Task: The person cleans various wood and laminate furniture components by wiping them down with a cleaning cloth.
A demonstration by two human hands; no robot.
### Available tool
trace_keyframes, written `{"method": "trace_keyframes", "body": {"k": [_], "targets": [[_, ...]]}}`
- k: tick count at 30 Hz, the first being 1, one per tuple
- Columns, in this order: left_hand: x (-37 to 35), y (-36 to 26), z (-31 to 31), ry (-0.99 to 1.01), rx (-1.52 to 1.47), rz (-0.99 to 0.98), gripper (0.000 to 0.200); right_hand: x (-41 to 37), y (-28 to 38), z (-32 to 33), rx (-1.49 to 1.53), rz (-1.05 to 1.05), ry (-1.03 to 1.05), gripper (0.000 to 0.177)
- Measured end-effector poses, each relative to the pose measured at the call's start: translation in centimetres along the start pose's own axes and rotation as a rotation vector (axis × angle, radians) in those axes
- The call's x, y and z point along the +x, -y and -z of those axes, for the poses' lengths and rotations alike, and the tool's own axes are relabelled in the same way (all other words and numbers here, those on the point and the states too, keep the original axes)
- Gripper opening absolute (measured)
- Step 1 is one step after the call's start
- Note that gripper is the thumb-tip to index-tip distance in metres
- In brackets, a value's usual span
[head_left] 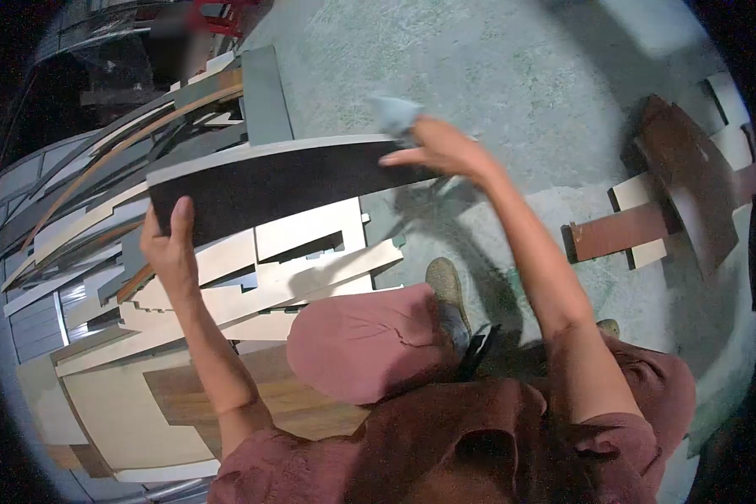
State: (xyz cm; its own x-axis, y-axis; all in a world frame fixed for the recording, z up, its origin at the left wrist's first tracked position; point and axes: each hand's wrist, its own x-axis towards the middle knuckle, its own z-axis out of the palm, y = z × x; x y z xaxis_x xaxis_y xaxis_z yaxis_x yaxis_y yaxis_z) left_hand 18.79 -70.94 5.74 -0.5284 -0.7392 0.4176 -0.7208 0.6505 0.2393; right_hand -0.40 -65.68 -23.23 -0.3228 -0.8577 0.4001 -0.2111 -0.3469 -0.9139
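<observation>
A long dark board [286, 186] with a pale upper edge spans the space in front of me, tilted up slightly to the right. My left hand [173, 239] grips its left end, thumb on the dark face and fingers behind. Near the board's right end, my right hand [437, 151] holds a light blue cloth [395, 113] against the pale edge, its thumb extended over the dark face. The cloth is blurred. Part of the board's right end is hidden behind this hand.
Piled boards and cut strips [311, 231] lie beneath and left of the dark board. Brown and cream pieces [689, 189] lie on the concrete floor [512, 76] at the right. A red object [223, 15] stands at the top. My knee [370, 344] is bent below the board.
</observation>
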Motion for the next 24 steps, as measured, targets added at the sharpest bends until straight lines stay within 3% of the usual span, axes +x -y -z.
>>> {"method": "trace_keyframes", "body": {"k": [1, 2, 3, 5, 6, 7, 10, 13, 15, 16, 18, 22, 24], "targets": [[-0.4, -0.1, -0.1, -0.009, -0.055, 0.042, 0.03, 1.7, 5.5, 0.7, -0.061, -0.197, 0.275, 0.065], [-0.8, -0.4, -0.2, -0.012, -0.143, 0.102, 0.032, 3.3, 7.8, -1.0, -0.073, -0.004, 0.289, 0.07], [-1.0, -0.6, -0.1, -0.031, -0.222, 0.214, 0.033, 3.3, 11.0, -2.6, 0.218, 0.218, -0.117, 0.07], [-1.3, 0.7, 0.7, 0.071, -0.395, 0.128, 0.034, 4.4, 16.1, -4.4, 0.099, 0.466, -0.306, 0.05], [-1.8, 1.3, 1.2, 0.076, -0.398, 0.146, 0.032, 4.4, 17.6, -5.0, 0.213, 0.481, -0.462, 0.051], [-1.8, 1.6, 1.6, 0.087, -0.324, 0.24, 0.034, 4.3, 17.1, -5.0, 0.207, 0.478, -0.473, 0.051], [-2.5, -1.3, 0.0, -0.071, -0.305, 0.285, 0.036, 3.9, 13.2, -5.9, 0.123, 0.404, -0.433, 0.058], [-2.7, 1.5, 0.7, -0.071, -0.321, 0.417, 0.04, 1.5, 3.8, -7.8, 0.074, 0.244, -0.426, 0.054], [-3.4, 2.9, 0.3, -0.113, -0.375, 0.39, 0.036, -1.2, -2.1, -7.7, 0.033, -0.075, -0.466, 0.037], [-3.9, 4.0, 0.6, -0.107, -0.416, 0.411, 0.036, -2.0, -4.7, -7.8, 0.022, -0.365, -0.53, 0.035], [-4.8, 4.7, 1.1, -0.109, -0.449, 0.437, 0.036, -4.0, -9.9, -7.9, 0.094, -0.653, -0.527, 0.039], [-6.0, 3.5, 0.8, -0.179, -0.42, 0.515, 0.036, -5.9, -11.1, -10.9, -0.079, -0.739, -0.475, 0.042], [-6.1, 2.8, 0.8, -0.176, -0.452, 0.551, 0.036, -6.1, -10.4, -13.6, -0.121, -0.797, -0.643, 0.044]]}}
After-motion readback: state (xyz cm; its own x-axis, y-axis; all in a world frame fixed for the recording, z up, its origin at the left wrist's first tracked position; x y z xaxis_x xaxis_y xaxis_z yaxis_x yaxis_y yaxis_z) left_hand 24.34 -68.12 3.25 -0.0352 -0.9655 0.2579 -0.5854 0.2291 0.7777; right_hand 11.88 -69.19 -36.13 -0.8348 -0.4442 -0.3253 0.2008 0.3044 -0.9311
